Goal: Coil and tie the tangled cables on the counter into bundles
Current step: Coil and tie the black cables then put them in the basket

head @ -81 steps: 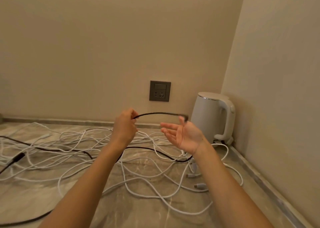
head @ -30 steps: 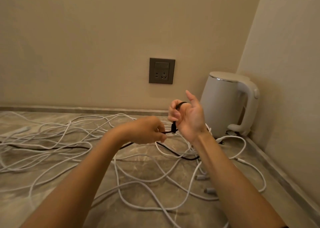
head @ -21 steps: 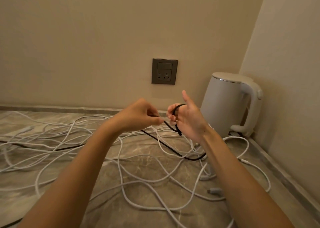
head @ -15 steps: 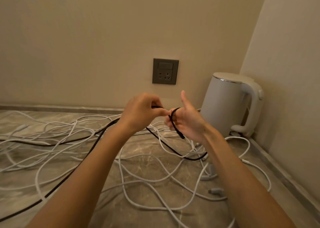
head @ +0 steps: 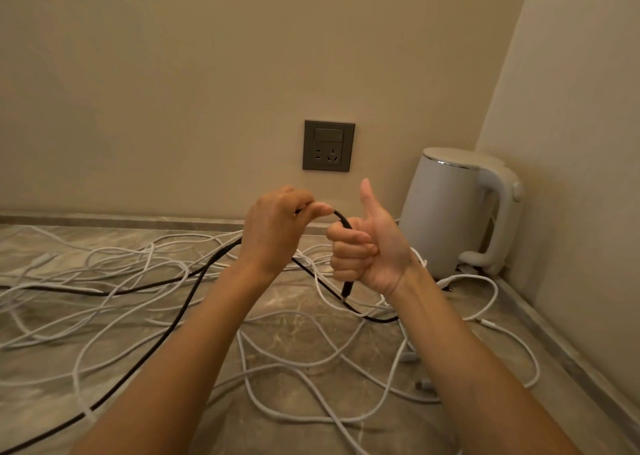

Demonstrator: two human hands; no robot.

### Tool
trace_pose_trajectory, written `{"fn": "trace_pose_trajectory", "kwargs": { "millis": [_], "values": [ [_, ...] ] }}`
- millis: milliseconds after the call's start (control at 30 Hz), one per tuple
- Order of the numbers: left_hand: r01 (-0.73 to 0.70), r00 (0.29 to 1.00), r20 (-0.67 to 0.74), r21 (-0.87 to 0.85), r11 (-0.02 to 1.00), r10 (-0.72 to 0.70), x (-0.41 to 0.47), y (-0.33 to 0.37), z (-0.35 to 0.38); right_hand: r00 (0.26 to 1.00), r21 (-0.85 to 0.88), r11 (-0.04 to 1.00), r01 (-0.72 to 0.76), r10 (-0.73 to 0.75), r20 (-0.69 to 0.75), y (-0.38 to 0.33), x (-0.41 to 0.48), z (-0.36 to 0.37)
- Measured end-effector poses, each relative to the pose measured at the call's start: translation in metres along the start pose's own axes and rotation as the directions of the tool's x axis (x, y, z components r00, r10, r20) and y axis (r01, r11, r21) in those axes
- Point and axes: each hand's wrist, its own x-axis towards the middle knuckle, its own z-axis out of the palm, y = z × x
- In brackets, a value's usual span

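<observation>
Head view: black cable (head: 341, 217) is pinched by left hand (head: 273, 228), gripped in right hand (head: 370, 248); marble counter (head: 41, 402) is strewn with white cables (head: 149, 260).

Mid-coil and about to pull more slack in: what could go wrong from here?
The black cable crosses the white cables on the counter; pulling it in with the left hand could drag them tighter. Only a short tail hangs below the right hand, so the first loop might slip. White loops lie by the kettle base and may snag.

thin black cable (head: 194, 290) lifted, white cables (head: 277, 347) tangled on counter (head: 311, 434)
</observation>
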Motion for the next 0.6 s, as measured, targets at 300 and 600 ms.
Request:
{"fn": "trace_pose_trajectory", "kwargs": {
  "millis": [300,600],
  "values": [
    [0.160,0.847,0.521,-0.056,0.986,-0.108,-0.015,0.009,0.025,0.929,0.444,0.843,0.303,-0.366,0.062,-0.006,-0.005,-0.009],
    [0.139,0.572,0.817,-0.005,0.990,-0.076,-0.018,0.032,0.033,0.775,0.244,0.749,0.616,-0.521,-0.358,-0.017,-0.026,-0.014]
  ]
}}
